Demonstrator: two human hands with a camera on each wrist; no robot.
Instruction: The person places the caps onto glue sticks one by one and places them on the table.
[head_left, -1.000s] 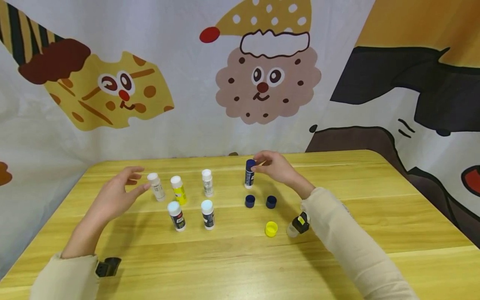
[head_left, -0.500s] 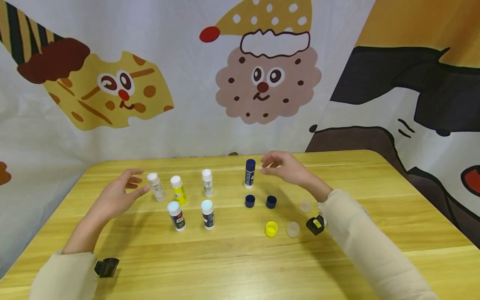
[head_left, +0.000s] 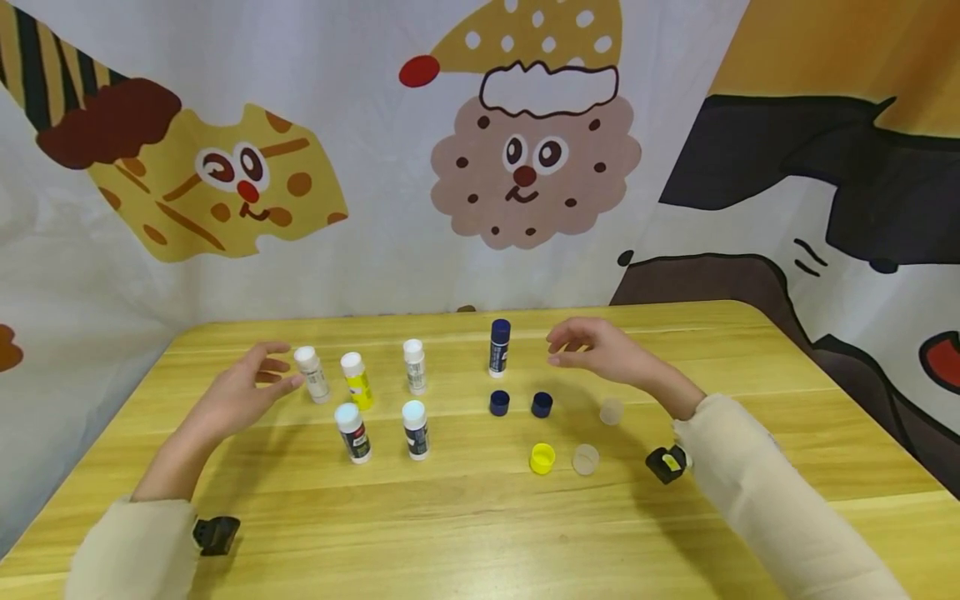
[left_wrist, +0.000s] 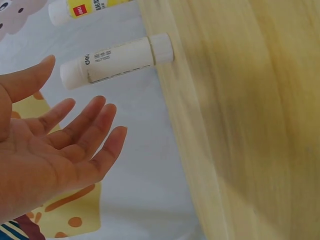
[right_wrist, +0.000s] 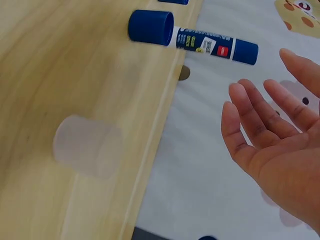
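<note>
A: The right hand has drawn away from the blue glue stick, whose cap it was touching a second ago; there's a gap between them now.

B: So its fingers are released?

A: Yes, loosely bent and holding nothing. The left hand is just as relaxed and unladen, just beside the leftmost white stick.

B: Where's the blue one?

A: Upright near the table's far edge, capped, behind two loose blue caps. A yellow cap and two clear caps lie nearer and to the right.

B: Can you read anything?

A: The right wrist view shows "GLUE STICK" on the blue label, beside a red patch too small to read. On the leftmost white stick I get what looks like "deli", with Chinese characters. The yellow stick has a red logo square and more characters.

B: The dark-labelled sticks in front?

A: Both upright, print too small to read.
</note>
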